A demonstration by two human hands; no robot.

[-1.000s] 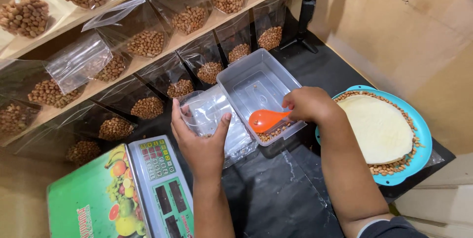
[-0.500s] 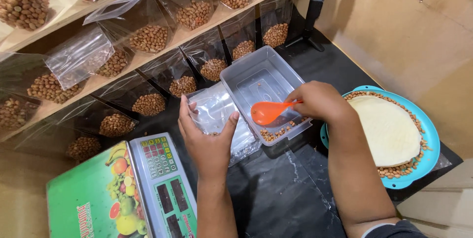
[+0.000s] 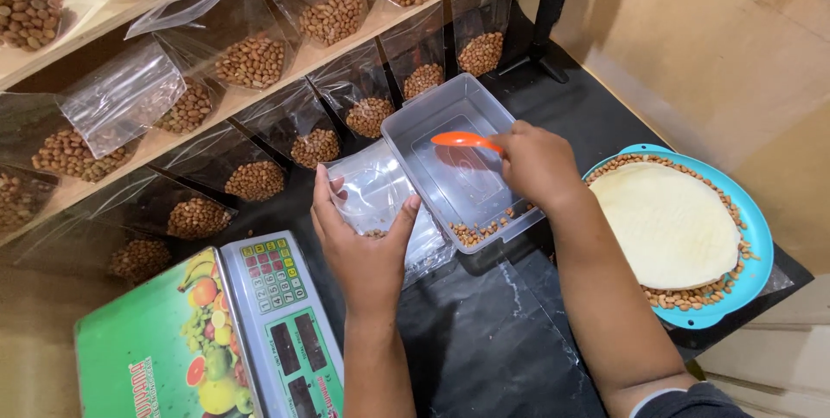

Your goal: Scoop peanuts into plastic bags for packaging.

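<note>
My left hand (image 3: 361, 245) holds a clear plastic bag (image 3: 373, 196) open, with a few peanuts showing at its bottom. My right hand (image 3: 540, 165) grips an orange spoon (image 3: 460, 140), its bowl held over the clear plastic container (image 3: 415, 124). The container is tilted toward me, and a thin line of peanuts (image 3: 484, 229) lies along its near wall. The bag sits right beside the container's left wall.
A green digital scale (image 3: 207, 340) stands at the lower left. A blue tray (image 3: 752, 236) holding peanuts and a pale round lid sits at the right. Several filled peanut bags (image 3: 251, 59) lean on wooden shelves behind. A black stand (image 3: 550, 12) rises at the back.
The spoon has risen from the peanuts at the container's near wall and swung left, now held level over its middle. My left hand keeps the bag open in the same spot.
</note>
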